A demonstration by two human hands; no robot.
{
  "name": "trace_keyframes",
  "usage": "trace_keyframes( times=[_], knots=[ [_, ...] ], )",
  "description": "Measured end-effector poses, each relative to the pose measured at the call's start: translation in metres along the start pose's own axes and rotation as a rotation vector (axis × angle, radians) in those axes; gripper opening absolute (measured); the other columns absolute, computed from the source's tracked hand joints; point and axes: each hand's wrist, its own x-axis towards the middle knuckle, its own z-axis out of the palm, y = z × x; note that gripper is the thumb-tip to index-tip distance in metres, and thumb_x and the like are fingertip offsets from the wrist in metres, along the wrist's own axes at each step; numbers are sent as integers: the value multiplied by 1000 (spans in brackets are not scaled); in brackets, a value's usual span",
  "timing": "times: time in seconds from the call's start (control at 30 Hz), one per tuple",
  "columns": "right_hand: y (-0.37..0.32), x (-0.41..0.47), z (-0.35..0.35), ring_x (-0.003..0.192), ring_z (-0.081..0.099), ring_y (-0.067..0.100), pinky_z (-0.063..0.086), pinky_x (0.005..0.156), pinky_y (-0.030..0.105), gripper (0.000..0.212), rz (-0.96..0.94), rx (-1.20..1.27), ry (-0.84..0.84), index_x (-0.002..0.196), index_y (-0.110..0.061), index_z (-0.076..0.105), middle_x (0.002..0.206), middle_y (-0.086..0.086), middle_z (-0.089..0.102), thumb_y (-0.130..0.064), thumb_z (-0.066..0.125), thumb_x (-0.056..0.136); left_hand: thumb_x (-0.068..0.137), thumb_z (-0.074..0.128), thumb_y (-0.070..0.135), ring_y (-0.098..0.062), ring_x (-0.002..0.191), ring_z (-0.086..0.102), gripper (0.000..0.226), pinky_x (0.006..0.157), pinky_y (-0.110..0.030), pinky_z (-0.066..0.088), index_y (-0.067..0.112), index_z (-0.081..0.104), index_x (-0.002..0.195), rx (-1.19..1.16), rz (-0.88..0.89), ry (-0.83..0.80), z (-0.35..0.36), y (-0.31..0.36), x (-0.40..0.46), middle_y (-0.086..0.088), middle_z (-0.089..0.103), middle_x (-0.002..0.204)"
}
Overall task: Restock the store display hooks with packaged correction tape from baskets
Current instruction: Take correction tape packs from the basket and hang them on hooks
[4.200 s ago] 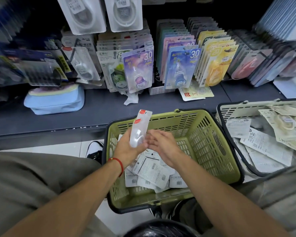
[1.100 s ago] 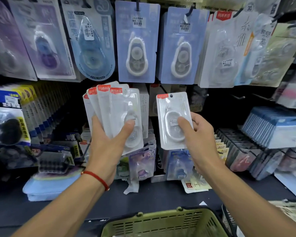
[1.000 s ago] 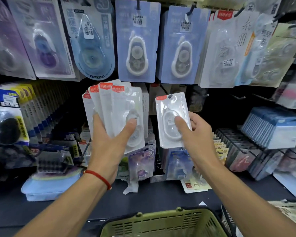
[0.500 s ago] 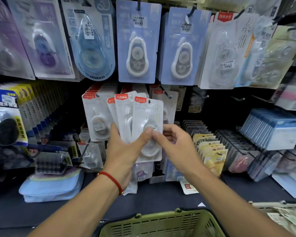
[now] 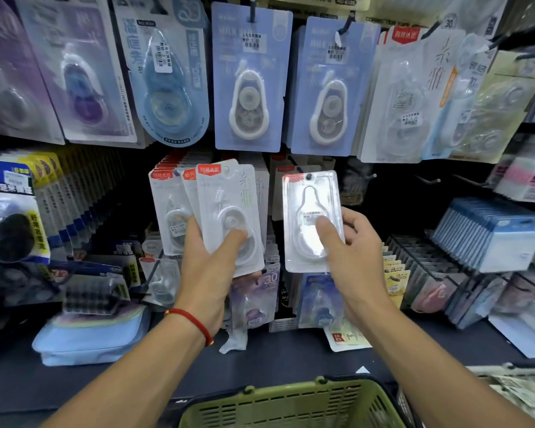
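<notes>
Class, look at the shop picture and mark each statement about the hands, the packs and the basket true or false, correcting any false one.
1. The left hand holds several clear blister packs of correction tape with red tabs. True.
2. The right hand is empty. False: it pinches a single clear blister pack.
3. The olive-green plastic basket sits at the bottom of the view. True.
4. A red cord bracelet is on the right wrist. False: it is on the left wrist.

Stationery shop: priced blister packs (image 5: 249,77) on hooks (image 5: 430,180).
</notes>
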Motion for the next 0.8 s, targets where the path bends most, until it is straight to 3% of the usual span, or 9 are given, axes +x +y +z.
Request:
trace_keyframes(
  times=[0.13, 0.2, 0.3, 0.43, 0.5, 0.6, 0.67, 0.8],
  knots=[
    [1, 1, -1, 105, 74, 12, 60, 93, 47, 40, -5, -95, 37, 132, -25, 60, 112, -8, 77, -39, 73, 97, 84, 77, 18, -14, 109, 73, 52, 99, -48, 59, 33, 59, 131, 45, 36, -12, -3, 0, 1, 8, 76, 115],
    [4, 1, -2, 124, 58, 11, 51, 102, 38, 50, -90, -345, 68, 139, -27, 54, 128, -11, 65, -46, 70, 96, 84, 82, 15, -15, 112, 72, 58, 99, -42, 58, 32, 57, 134, 81, 56, -32, -4, -2, 2, 8, 75, 118],
    [1, -5, 0, 125, 49, 9, 40, 100, 26, 38, -266, -535, -2, 130, -33, 59, 125, -15, 58, -44, 68, 95, 82, 87, 15, -13, 113, 72, 61, 98, -43, 58, 34, 56, 132, 119, 66, -113, -2, -6, 1, 10, 75, 119],
    [5, -14, 12, 106, 66, 2, 51, 91, 23, 19, -149, -396, -288, 113, -32, 71, 112, -15, 72, -43, 68, 98, 78, 93, 22, -14, 115, 72, 64, 97, -45, 61, 32, 58, 130, 100, 30, -205, 2, -10, -5, 7, 76, 121],
    [7, -16, 14, 95, 71, 3, 55, 83, 23, 12, -116, -327, -315, 105, -31, 74, 99, -14, 77, -40, 68, 99, 75, 92, 29, -14, 114, 73, 63, 95, -46, 61, 32, 58, 128, 97, 18, -212, 4, -10, -7, 7, 76, 120],
    [7, -13, 12, 86, 73, 3, 53, 74, 17, 10, -97, -213, -241, 102, -24, 73, 94, -11, 78, -34, 71, 99, 79, 90, 28, -19, 114, 73, 61, 92, -49, 62, 30, 57, 130, 78, -17, -206, 4, -7, -7, 5, 75, 122],
    [5, -11, 10, 87, 75, 10, 56, 74, 24, 13, -39, -100, -156, 105, -20, 68, 95, -3, 79, -31, 69, 100, 87, 84, 23, -23, 105, 76, 51, 81, -51, 65, 32, 57, 129, 56, -56, -201, 3, -6, -6, 4, 76, 120],
    [4, -6, 5, 86, 74, 9, 51, 74, 28, 18, 34, -23, 0, 110, -19, 66, 94, -2, 79, -34, 67, 101, 95, 73, 7, -18, 89, 79, 44, 63, -40, 65, 34, 59, 126, 53, -86, -148, -1, -7, -1, 9, 77, 109]
  ],
)
